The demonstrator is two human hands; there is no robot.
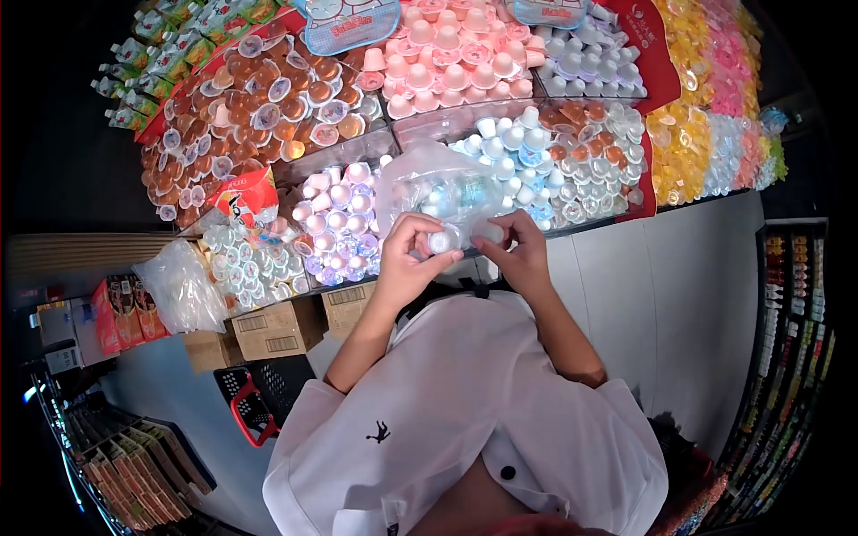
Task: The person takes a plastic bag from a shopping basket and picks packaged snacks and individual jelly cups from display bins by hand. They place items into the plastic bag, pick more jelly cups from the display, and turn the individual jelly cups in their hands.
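Observation:
Close together in front of the chest, both hands are at a clear plastic bag [416,179] lying against the cup display. My left hand [413,259] is closed round a small whitish jelly cup [440,241], thumb and fingers curled on it. My right hand [520,250] has its thumb and fingers pressed round another pale cup [487,232]. Beyond the hands, the bag covers part of the pale blue cups [518,147]. Pink and lilac cups [344,214] lie to the left of it.
Brown cups [259,98], pink cups [447,54] and yellow packets [679,116] fill the display. Cardboard boxes [279,329] and a second plastic bag [183,284] are at the lower left. A red-edged basket [255,406] stands below them. Shelving [786,357] lines the right.

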